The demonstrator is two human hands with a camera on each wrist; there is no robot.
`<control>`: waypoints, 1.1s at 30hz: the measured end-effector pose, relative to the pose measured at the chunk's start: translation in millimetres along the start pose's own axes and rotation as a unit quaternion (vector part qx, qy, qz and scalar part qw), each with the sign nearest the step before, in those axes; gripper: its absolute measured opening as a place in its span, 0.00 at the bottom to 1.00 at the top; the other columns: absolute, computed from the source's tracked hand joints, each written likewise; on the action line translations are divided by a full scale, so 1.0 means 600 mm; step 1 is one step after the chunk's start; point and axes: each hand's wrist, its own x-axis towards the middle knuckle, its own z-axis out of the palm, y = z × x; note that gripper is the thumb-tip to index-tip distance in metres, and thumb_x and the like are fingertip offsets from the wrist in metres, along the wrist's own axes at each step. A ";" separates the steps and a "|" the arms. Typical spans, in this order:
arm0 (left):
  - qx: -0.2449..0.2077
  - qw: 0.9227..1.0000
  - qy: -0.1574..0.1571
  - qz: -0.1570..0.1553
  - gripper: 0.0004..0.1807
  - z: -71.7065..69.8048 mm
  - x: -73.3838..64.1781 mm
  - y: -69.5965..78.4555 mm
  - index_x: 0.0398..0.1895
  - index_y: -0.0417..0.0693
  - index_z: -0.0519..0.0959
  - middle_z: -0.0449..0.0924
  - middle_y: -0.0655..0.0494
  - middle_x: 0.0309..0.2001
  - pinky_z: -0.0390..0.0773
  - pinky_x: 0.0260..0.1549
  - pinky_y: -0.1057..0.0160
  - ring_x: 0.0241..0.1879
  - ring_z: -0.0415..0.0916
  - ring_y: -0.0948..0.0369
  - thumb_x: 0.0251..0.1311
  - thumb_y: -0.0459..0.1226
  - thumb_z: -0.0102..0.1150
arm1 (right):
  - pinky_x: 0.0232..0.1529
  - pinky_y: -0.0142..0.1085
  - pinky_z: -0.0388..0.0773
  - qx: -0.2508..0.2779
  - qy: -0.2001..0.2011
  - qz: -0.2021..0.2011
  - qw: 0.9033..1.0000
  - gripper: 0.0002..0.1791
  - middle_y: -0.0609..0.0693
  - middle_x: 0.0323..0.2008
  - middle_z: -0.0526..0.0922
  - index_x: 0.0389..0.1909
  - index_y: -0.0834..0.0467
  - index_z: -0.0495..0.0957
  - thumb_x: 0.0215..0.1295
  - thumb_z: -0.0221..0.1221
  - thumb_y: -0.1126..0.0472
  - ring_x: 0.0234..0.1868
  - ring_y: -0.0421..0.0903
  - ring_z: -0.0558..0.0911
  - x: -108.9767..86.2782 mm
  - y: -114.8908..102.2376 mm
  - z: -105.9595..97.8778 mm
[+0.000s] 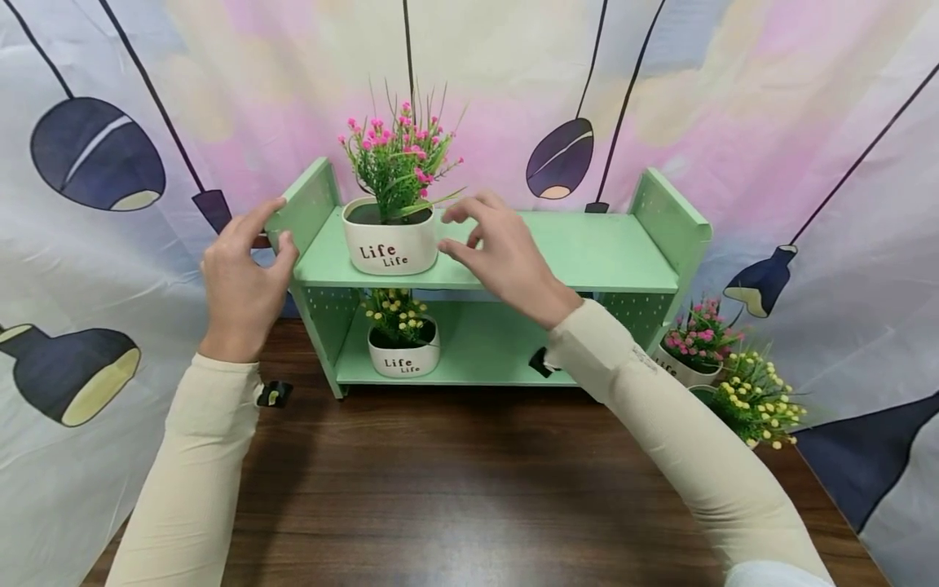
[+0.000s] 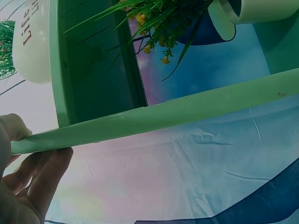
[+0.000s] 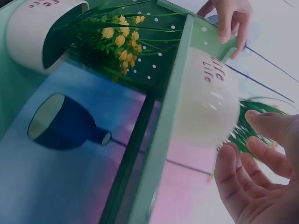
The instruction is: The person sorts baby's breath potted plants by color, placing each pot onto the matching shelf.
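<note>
Left hand (image 1: 244,284) pinches green shelf (image 1: 587,244), useful bracing; right hand (image 1: 506,257), half-open, empty, best grips shelf-top flowerpot (image 1: 390,243) low.

Along the green shelf (image 1: 484,330), a hand could pass over the top board (image 1: 594,253) between the right hand (image 1: 506,253) and the shelf's right panel (image 1: 675,216). The pink-flowered pot (image 1: 392,249) blocks the shelf's upper left; the left hand (image 1: 245,281) obstructs its left panel (image 1: 308,204). A yellow-flowered pot (image 1: 403,359) fills the shelf's lower left. Two flowerpots (image 1: 693,368) crowd its right end.

The upper pot (image 1: 391,248) looks glossy, the shelf (image 1: 587,244) smooth, the backdrop (image 1: 484,49) creased cloth.
</note>
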 end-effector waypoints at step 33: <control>0.001 1.000 0.010 -0.005 0.23 0.007 -0.002 -0.004 0.65 0.51 0.84 0.88 0.40 0.51 0.72 0.46 0.45 0.39 0.80 0.55 0.69 0.30 0.59 | 0.41 0.18 0.71 -0.145 0.101 0.147 0.973 0.10 0.47 0.44 0.86 0.51 0.54 0.87 0.73 0.67 0.59 0.39 0.24 0.77 -0.364 0.117 -0.242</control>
